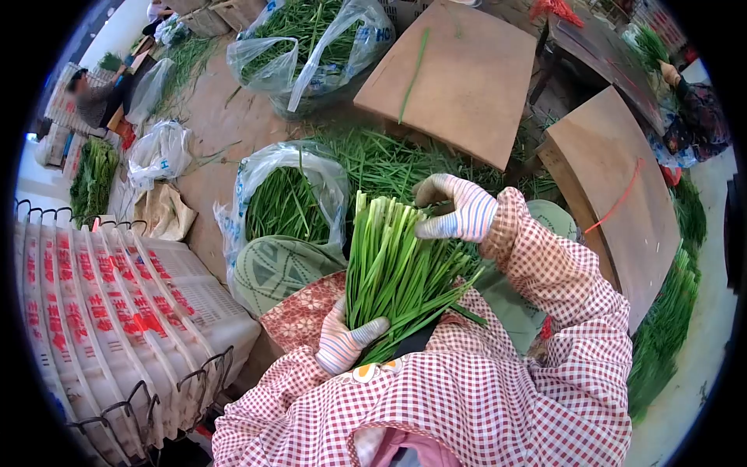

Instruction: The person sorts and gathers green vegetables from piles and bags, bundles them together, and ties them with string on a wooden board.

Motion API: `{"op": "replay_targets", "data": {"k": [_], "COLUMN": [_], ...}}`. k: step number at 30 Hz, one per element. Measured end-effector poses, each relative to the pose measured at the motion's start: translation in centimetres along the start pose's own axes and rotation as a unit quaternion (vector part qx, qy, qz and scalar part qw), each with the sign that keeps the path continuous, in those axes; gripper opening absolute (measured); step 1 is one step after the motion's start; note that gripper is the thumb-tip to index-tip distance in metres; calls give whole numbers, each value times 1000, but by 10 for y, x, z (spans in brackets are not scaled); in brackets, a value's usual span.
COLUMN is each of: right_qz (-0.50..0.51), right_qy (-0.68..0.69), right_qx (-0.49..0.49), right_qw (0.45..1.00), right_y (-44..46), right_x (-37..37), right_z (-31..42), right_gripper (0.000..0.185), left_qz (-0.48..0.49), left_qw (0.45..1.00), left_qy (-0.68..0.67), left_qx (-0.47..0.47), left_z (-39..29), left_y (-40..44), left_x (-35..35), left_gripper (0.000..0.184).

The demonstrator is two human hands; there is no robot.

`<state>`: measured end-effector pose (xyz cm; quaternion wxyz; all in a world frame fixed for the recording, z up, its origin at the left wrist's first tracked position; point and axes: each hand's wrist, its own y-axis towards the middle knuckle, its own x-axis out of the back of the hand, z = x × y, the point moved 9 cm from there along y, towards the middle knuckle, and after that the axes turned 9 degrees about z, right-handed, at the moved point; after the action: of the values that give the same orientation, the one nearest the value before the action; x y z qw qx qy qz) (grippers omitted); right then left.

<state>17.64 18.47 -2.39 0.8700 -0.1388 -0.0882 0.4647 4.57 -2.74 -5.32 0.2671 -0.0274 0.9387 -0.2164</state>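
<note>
My left hand, in a striped knit glove, is wrapped round the lower leafy part of a bunch of garlic chives. The bunch stands nearly upright over my lap, its pale cut ends at the top and its green leaves fanning to the lower right. At the upper right edge of the bunch is my gloved right hand, its fingers curved and spread apart from the thumb. The thumb tip is by the stalks; whether it touches them I cannot tell. Just beyond lie loose green chives in a heap.
An open plastic bag of greens stands ahead left, a bigger bag behind it. Wooden boards stand ahead and right. White crates with red print are at left. One person sits far left; another person's sleeve shows at right.
</note>
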Motion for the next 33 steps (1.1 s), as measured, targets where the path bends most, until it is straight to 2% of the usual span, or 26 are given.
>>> {"op": "replay_targets", "data": {"k": [4, 6, 9, 10, 12, 14, 16, 17, 19, 20, 22, 24, 25, 27, 28, 29, 30, 32, 33], "right_qz": [78, 54, 35, 35, 3, 17, 10, -10, -98, -175, -279, -340, -337, -184, -160, -49, -27, 38, 68], "right_qy": [-48, -62, 35, 38, 53, 59, -11, -56, -100, -58, -38, -53, -54, -120, -116, -79, -160, -57, -94], "right_qx": [18, 56, 32, 31, -40, -86, -59, -36, -54, -32, 80, 130, 130, 126, 92, 1, 3, -91, -123], "right_qw": [996, 995, 998, 998, 998, 994, 998, 998, 989, 982, 956, 930, 931, 967, 976, 996, 987, 994, 986], "right_y": [-3, -1, 3, 5, 8, 14, 17, 20, 12, 18, 8, -17, -17, -16, -11, -7, -5, 0, 5], "right_x": [-23, -26, -27, -28, -21, -16, 5, 26, 77, 120, 192, 220, 215, 166, 133, 93, 59, 17, 7], "right_z": [-7, -6, -13, -13, -28, -43, -26, -21, 12, -3, 16, 42, 41, 35, 18, 5, 5, -20, -32], "right_gripper": [42, 35, 23, 23, 25, 29, 37, 44, 48, 48, 44, 36, 36, 32, 30, 28, 30, 45, 51], "left_qz": [-1, 0, -2, -3, 0, 3, 17, 27, 37, 48, 56, 55, 53, 50, 52, 60, 68, 79, 71], "left_qw": [1000, 1000, 1000, 1000, 1000, 1000, 999, 999, 998, 997, 996, 997, 997, 989, 989, 984, 978, 977, 979], "left_qy": [11, 11, 17, 22, 15, 7, -16, -15, -29, -45, -54, -41, -43, -82, -83, -106, -129, -134, -139], "left_qx": [-11, -16, -13, -6, 5, 18, 36, 36, 38, 37, 36, 42, 41, 113, 113, 130, 147, 143, 133], "left_z": [0, 0, 2, 4, 2, 4, 8, 8, 19, 22, 16, 9, 6, 14, 12, 13, 14, 14, 14], "left_y": [-1, -1, -1, -1, 1, 2, 3, 4, 5, 6, 9, 9, 10, 8, 7, 5, 2, 2, 2], "left_x": [-2, -4, -1, 0, -3, -4, -4, -4, 10, 13, 7, -1, 0, 4, 5, 3, 2, 2, 3], "left_gripper": [56, 56, 57, 57, 58, 59, 61, 65, 66, 68, 71, 71, 71, 69, 69, 67, 65, 63, 62]}}
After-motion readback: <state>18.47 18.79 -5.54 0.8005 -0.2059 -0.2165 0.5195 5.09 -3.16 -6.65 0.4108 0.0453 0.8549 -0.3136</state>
